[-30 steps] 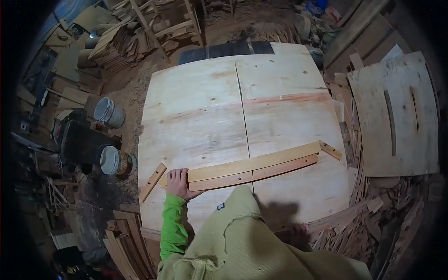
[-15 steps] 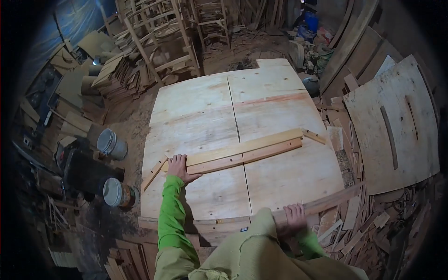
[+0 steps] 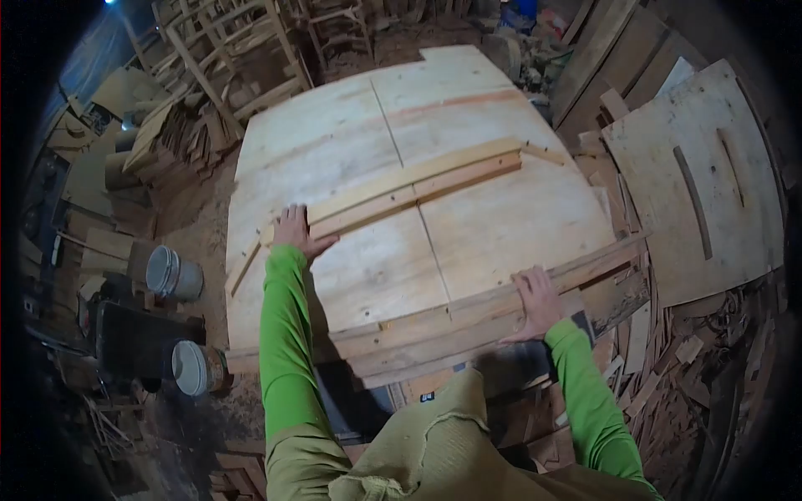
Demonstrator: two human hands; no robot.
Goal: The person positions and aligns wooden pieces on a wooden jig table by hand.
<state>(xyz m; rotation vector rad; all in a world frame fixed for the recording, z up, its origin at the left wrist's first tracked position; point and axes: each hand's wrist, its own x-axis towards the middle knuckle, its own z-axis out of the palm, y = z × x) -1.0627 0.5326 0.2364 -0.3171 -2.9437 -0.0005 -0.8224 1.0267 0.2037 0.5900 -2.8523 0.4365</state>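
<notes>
A pair of long wooden strips (image 3: pixel 418 185) lies side by side, slanting across a large plywood panel (image 3: pixel 334 288). My left hand (image 3: pixel 296 232) grips the near left end of the strips, fingers over the top and thumb out to the right. Short angled pieces meet the strips at both ends, such as the short wooden piece (image 3: pixel 243 269) at the left. Along the panel's front edge runs a long wooden plank (image 3: pixel 443 321). My right hand (image 3: pixel 536 302) holds the right part of this plank, fingers over it and thumb toward the left.
Two white buckets (image 3: pixel 194 367) stand on the floor at left. Another plywood sheet (image 3: pixel 697 188) with slots leans at right, above scattered wood scraps (image 3: pixel 677 367). Wooden frames (image 3: pixel 242 54) and stacked boards (image 3: pixel 180 134) stand at the back left.
The view has tilted downward, so the panel sits higher in it. More of my right forearm and right thumb shows. My left hand stays at the same end of the strips.
</notes>
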